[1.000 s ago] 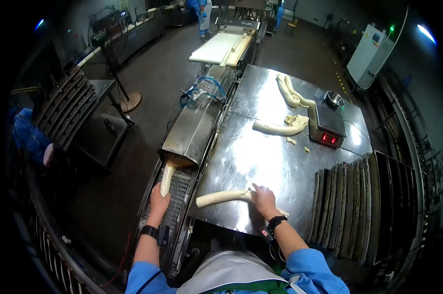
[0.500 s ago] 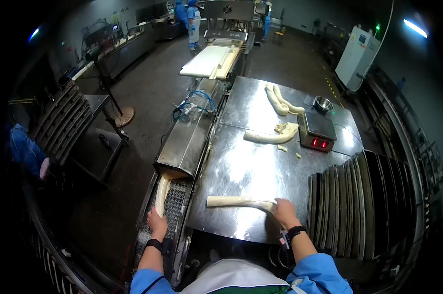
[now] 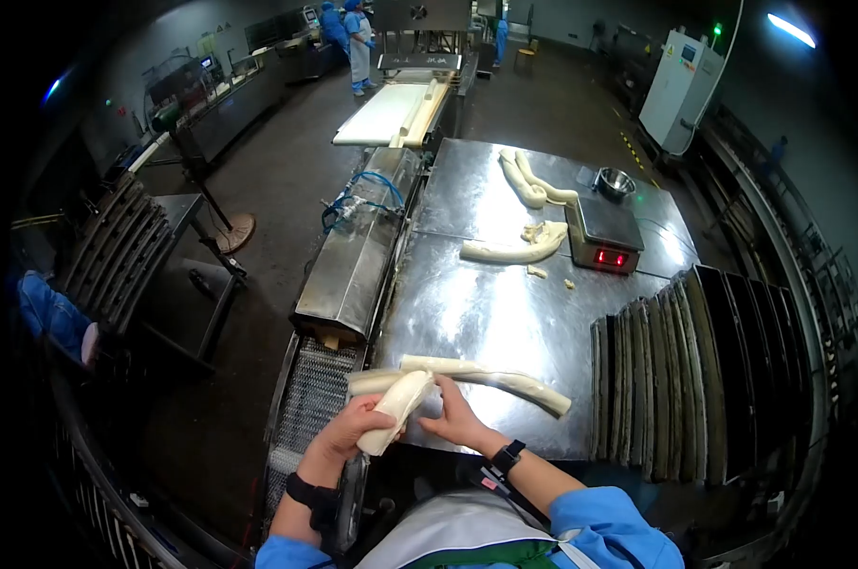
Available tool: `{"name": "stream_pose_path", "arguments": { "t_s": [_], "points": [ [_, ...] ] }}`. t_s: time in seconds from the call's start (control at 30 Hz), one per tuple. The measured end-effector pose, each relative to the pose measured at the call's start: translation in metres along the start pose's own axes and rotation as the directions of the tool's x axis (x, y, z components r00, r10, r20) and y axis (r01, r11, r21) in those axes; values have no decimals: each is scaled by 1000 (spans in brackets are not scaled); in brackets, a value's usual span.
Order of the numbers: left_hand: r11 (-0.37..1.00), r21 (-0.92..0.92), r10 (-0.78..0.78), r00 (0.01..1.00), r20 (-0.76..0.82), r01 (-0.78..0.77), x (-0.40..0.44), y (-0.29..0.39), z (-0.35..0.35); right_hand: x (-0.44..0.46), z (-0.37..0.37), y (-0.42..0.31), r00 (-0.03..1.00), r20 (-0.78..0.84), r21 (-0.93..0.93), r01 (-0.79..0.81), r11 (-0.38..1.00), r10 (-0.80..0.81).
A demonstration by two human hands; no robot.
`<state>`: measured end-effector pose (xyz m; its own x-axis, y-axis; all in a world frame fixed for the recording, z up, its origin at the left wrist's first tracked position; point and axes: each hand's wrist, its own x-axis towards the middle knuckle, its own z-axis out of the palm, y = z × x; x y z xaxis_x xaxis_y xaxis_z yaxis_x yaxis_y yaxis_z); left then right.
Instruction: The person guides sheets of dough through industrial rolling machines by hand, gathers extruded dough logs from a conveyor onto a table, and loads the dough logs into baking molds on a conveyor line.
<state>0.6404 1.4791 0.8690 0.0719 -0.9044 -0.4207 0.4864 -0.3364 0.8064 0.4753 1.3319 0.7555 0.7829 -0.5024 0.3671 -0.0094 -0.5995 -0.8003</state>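
Observation:
My left hand [image 3: 353, 424] is closed around a pale dough strip [image 3: 396, 412], held tilted over the table's near left edge. Behind it shows another stretch of dough [image 3: 367, 382]; whether it is the same strip folded over, I cannot tell. My right hand [image 3: 455, 417] is beside the strip, thumb and fingers apart, its fingertips at the strip's upper end. Just beyond my hands a long dough roll [image 3: 490, 374] lies across the steel table [image 3: 448, 313]. To the left runs the mesh conveyor [image 3: 317, 379], coming out from under a metal housing [image 3: 348, 275].
More dough pieces [image 3: 514, 251] lie farther back, near a scale [image 3: 607, 232] with red digits and a metal bowl [image 3: 615, 182]. Stacked trays [image 3: 652, 379] stand at the right. A white belt [image 3: 386, 114] and co-workers [image 3: 358, 47] are in the distance.
My left hand has lifted dough off the mesh conveyor and brought it right, to the table edge. My right hand has left the end of the roll on the table and moved left to this dough.

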Motion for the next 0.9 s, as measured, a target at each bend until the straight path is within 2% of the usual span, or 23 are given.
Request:
{"name": "stream_pose_path", "arguments": {
  "t_s": [0.03, 0.07, 0.13, 0.17, 0.2, 0.23, 0.27, 0.3, 0.33, 0.37, 0.4, 0.43, 0.47, 0.53, 0.6, 0.67, 0.73, 0.77, 0.8, 0.83, 0.9],
  "points": [
    [989, -130, 82, 988, 131, -65, 1, 2, 2, 0, -5, -6, 982, 19, 128, -189, 974, 188],
    [990, -130, 78, 988, 133, -61, 3, -1, 1, -1, -9, -8, 929, 59, 248, -368, 896, 365],
    [900, -437, 84, 985, 150, -10, 9, -9, -10, -12, -30, 1, 875, 156, 122, -478, 870, 458],
    [893, -448, 130, 979, 157, -47, 18, -19, -19, -13, -46, 0, 836, 208, -22, -515, 857, 508],
    [752, -659, 59, 998, 26, -27, 20, -27, -18, -16, -60, 1, 789, 253, -167, -534, 829, 560],
    [721, -692, 10, 999, -33, -30, 22, -38, -16, -29, -64, 17, 786, 254, -166, -538, 826, 563],
    [691, -722, -39, 995, -88, -37, 24, -49, -16, -43, -63, 43, 863, 167, -412, -379, 829, 477],
    [694, -719, -41, 995, -86, -34, 25, -60, -19, -49, -61, 58, 927, 107, -636, -215, 741, 361],
    [709, -697, -5, 988, -157, -107, 23, -72, -23, -49, -62, 58, 926, 105, -635, -218, 741, 363],
    [720, -670, 31, 973, -229, -181, 19, -83, -26, -47, -64, 53, 969, 80, -649, -128, 750, 234],
    [721, -669, 29, 972, -235, -183, 15, -91, -30, -42, -66, 49, 993, 58, -664, -35, 747, 99],
    [738, -653, 29, 974, -225, -173, 9, -99, -33, -36, -64, 45, 948, 230, -672, -9, 740, 220],
    [754, -636, 30, 976, -218, -165, 4, -105, -36, -27, -61, 43, 946, 239, -665, -3, 747, 217],
    [751, -641, -12, 967, -256, -161, -8, -116, -39, -6, -57, 43, 908, 376, -727, 167, 666, 183],
    [848, -512, -66, 929, -364, -140, -21, -129, -43, 24, -54, 59, 869, 389, -755, 110, 646, 306],
    [843, -516, -117, 884, -452, -153, -36, -126, -37, 53, -59, 75, 828, 358, -750, -19, 661, 431],
    [811, -555, -151, 850, -505, -186, -51, -117, -29, 65, -60, 83, 851, 219, -732, -180, 657, 477],
    [831, -520, -183, 786, -591, -198, -61, -113, -19, 66, -58, 85, 850, 182, -734, -217, 643, 494],
    [832, -506, -153, 783, -603, -228, -68, -135, -32, 64, -57, 84, 857, 130, -740, -251, 624, 498],
    [843, -495, -181, 753, -632, -212, -71, -140, -31, 50, -54, 89, 843, 154, -742, -246, 624, 515],
    [857, -473, -189, 730, -657, -203, -69, -143, -45, 33, -53, 96, 934, 209, -768, -28, 639, 291]
  ]
}}
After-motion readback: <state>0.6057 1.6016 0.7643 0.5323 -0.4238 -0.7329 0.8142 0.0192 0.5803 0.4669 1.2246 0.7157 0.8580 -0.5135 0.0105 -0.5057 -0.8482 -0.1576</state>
